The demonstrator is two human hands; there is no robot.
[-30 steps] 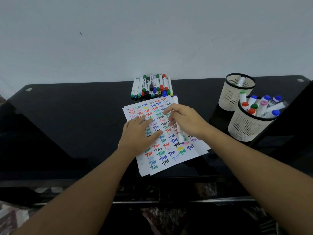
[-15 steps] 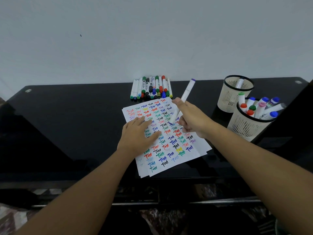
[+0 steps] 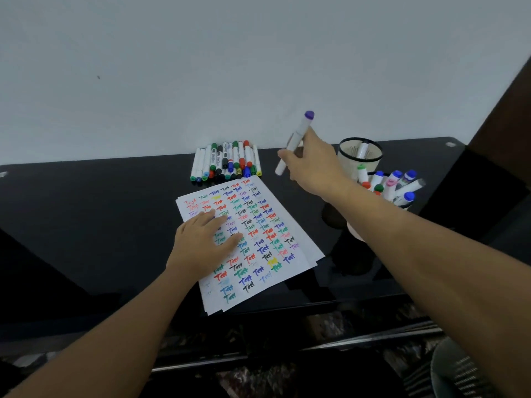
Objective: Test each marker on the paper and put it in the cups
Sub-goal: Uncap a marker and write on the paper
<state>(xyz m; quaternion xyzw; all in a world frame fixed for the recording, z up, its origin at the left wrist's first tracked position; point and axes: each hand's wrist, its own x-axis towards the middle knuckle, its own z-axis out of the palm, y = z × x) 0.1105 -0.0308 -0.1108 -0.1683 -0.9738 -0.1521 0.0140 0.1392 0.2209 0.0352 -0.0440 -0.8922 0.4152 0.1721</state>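
Your right hand [image 3: 313, 165] gripped the purple-capped marker [image 3: 296, 140], cap tilted up-right; the far cup [image 3: 360, 159] lay just right. Your left hand [image 3: 201, 242] lay flat on the paper [image 3: 287, 225].

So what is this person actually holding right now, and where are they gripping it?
The right hand grips a purple-capped marker around the middle of its barrel. The left hand holds nothing; it rests flat on the paper.

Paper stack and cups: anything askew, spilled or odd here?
Only mildly. The paper stack lies rotated on the table, its sheets fanned unevenly. The front cup is crowded; the rear cup shows one marker. Nothing is spilled.
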